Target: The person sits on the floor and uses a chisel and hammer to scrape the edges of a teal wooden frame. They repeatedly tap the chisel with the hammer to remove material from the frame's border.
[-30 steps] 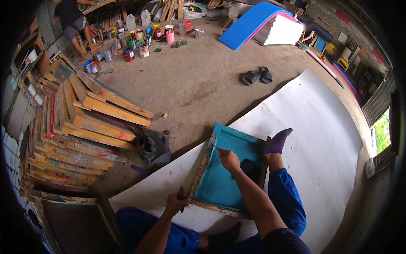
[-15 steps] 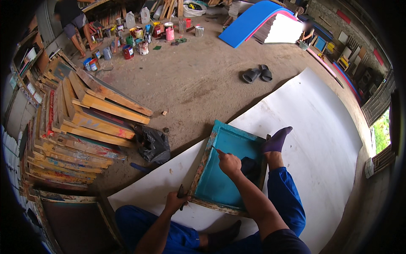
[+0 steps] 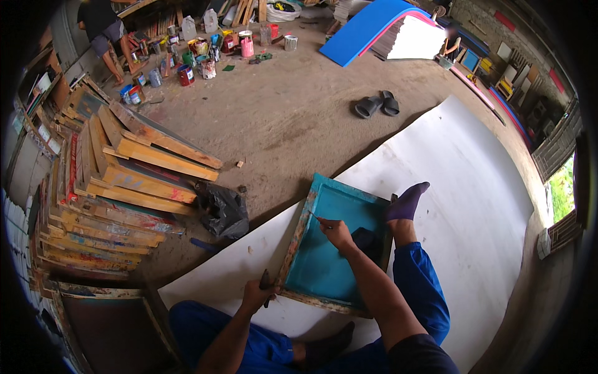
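A wooden screen-printing frame (image 3: 291,257) with teal mesh (image 3: 321,265) lies tilted between my legs. My left hand (image 3: 254,297) is closed at its near left corner, around a dark tool with a pointed handle (image 3: 265,279); its working end is hidden. Over the mesh, my right hand (image 3: 337,235) pinches a thin dark stick-like tool (image 3: 319,218), whose tip points at the frame's inner left edge. Its exact kind is too small to tell. A dark shape, perhaps a cloth or shadow (image 3: 366,242), shows on the mesh beside my right wrist.
A white sheet (image 3: 461,187) lies beneath me. Stacked wooden frames (image 3: 140,181) and a black plastic bag (image 3: 225,215) are at the left; another frame (image 3: 115,330) is near. Black sandals (image 3: 377,106), paint cans (image 3: 199,62), blue foam sheets (image 3: 367,31) and two people stand farther off.
My right hand has turned slightly, with the thin tool now showing more plainly past its fingers. The left hand keeps its place at the frame's corner. The view has shifted a little.
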The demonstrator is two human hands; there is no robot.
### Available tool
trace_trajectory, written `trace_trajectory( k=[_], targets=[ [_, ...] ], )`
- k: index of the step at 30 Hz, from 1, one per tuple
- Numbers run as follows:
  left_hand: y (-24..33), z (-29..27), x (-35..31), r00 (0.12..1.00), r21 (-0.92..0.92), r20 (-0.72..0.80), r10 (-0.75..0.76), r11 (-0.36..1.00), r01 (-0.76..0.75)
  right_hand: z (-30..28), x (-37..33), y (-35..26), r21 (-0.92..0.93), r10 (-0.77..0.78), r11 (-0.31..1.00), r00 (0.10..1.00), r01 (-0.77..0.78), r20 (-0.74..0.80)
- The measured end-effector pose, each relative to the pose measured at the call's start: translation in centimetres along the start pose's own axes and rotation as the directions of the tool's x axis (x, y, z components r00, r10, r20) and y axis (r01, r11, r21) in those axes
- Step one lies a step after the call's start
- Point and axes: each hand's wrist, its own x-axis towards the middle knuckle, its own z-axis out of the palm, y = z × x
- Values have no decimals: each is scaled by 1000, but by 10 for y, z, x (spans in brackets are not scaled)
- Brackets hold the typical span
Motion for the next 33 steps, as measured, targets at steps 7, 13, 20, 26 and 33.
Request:
trace_trajectory(
  k=[7, 13, 20, 26, 33],
  targets=[
    [-10, 4, 3, 1000, -181, -15, 9, 983, -12, 23, -1, -21, -314, -149, 942, 986, 121, -68],
    [-9, -2, 4, 999, -29, 17, -49, 998, 49, 17, -12, -35, -301, -93, 953, 984, 43, -153],
    [-9, 4, 5, 999, -46, -26, -22, 999, 21, 7, -29, -16, -378, -86, 926, 978, 8, -190],
    [-12, 2, 6, 999, -30, 14, -51, 998, 52, 14, -13, -23, -462, -154, 881, 985, 101, -79],
    [-7, 8, -1, 999, -178, -29, 40, 983, -44, 33, 6, -35, -102, -141, 986, 989, 136, -43]
  ],
)
